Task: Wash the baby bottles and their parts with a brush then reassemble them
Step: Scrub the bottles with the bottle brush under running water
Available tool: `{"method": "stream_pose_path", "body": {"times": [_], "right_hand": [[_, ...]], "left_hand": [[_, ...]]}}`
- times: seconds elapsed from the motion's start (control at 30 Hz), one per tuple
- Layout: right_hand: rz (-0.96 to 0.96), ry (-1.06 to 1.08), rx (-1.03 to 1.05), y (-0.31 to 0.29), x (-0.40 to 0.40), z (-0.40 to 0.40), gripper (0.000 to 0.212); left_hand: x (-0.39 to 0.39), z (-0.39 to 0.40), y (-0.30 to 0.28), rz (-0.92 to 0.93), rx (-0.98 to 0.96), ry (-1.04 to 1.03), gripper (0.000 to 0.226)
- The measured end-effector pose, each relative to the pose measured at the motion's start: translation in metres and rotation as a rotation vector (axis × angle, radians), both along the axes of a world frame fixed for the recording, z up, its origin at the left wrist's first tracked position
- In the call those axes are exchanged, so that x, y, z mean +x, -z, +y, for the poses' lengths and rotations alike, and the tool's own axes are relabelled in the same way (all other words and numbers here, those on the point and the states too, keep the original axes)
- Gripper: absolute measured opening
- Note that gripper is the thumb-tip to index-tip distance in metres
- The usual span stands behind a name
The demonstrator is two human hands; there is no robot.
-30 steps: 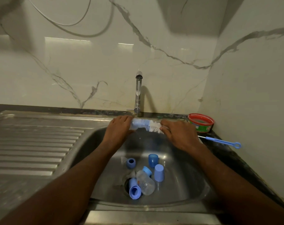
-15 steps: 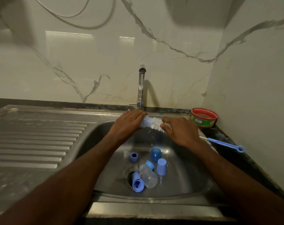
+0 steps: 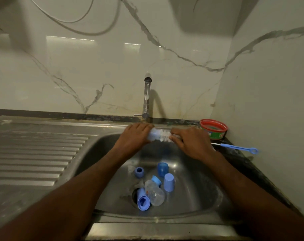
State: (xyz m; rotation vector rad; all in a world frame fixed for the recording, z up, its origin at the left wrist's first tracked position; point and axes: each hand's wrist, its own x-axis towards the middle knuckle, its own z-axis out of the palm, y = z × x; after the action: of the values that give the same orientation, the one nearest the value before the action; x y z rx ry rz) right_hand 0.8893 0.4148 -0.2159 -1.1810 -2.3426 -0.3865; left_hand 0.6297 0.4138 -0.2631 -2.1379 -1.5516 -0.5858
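Both hands have edged nearer each other since the earlier frames, so less of the white bristles shows between them; the bottle has stayed level at the back of the basin, under the tap.

At nine o'clock from the basin lies the ribbed steel draining board [image 3: 36, 153], part of the same sink [image 3: 208, 197]. The left hand [image 3: 135, 139] is curled round a clear baby bottle [image 3: 153, 134], fingers wrapped over its top and close together; the bottle lies on its side, its open end pointing toward three o'clock and sticking out past the fingertips. White brush bristles [image 3: 164, 135] fill the short gap from the bottle's mouth to the right hand [image 3: 191, 143]. That hand's fingers are curled together over the brush's handle, which they hide, so how exactly they pinch it cannot be told. The tap [image 3: 146, 98] stands at twelve o'clock from the two hands.

At six o'clock from the hands, on the basin floor, loose parts cluster near the drain: a small blue ring [image 3: 139, 171], a blue cap on its side [image 3: 143, 200] touching a second clear bottle [image 3: 154, 193] with a blue collar, a translucent blue cap [image 3: 162, 169], and a pale blue cap [image 3: 169, 182] standing mouth-down.

At three o'clock, on the dark counter, sit a red-rimmed tub [image 3: 213, 128] and, just nearer, a thin blue brush [image 3: 234, 147].
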Motion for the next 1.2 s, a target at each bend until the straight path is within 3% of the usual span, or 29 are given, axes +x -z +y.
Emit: {"method": "stream_pose_path", "body": {"times": [0.07, 0.2, 0.33, 0.5, 0.63, 0.77, 0.93, 1.07, 1.2], "right_hand": [[-0.022, -0.019, -0.034, 0.002, -0.005, -0.004, 0.028], [0.048, 0.078, 0.06, -0.009, 0.009, -0.002, 0.029], [-0.059, 0.055, -0.006, 0.006, -0.014, -0.007, 0.027], [0.059, 0.088, 0.036, -0.005, 0.009, 0.0, 0.029], [-0.04, 0.032, -0.059, 0.008, -0.011, -0.004, 0.024], [0.08, 0.041, -0.022, 0.0, 0.009, 0.004, 0.03], [-0.009, -0.033, -0.026, 0.01, -0.001, -0.001, 0.032], [0.092, 0.037, 0.045, -0.002, 0.011, 0.005, 0.031], [-0.021, -0.012, -0.091, 0.012, -0.009, -0.008, 0.031]], "left_hand": [[0.003, 0.0, 0.002, 0.052, 0.019, 0.04, 0.08], [-0.016, 0.002, -0.01, -0.105, 0.004, -0.095, 0.079], [0.003, 0.002, 0.0, 0.125, -0.031, 0.023, 0.081], [-0.015, 0.001, -0.012, -0.031, 0.01, -0.11, 0.081], [0.006, -0.005, -0.002, 0.138, 0.002, 0.042, 0.081], [-0.015, -0.008, -0.017, -0.064, 0.008, -0.082, 0.076], [-0.001, -0.015, -0.011, 0.098, -0.017, 0.097, 0.077], [-0.016, -0.013, -0.024, -0.084, 0.013, -0.06, 0.073], [-0.002, -0.021, -0.011, 0.105, -0.011, 0.129, 0.074]]}}
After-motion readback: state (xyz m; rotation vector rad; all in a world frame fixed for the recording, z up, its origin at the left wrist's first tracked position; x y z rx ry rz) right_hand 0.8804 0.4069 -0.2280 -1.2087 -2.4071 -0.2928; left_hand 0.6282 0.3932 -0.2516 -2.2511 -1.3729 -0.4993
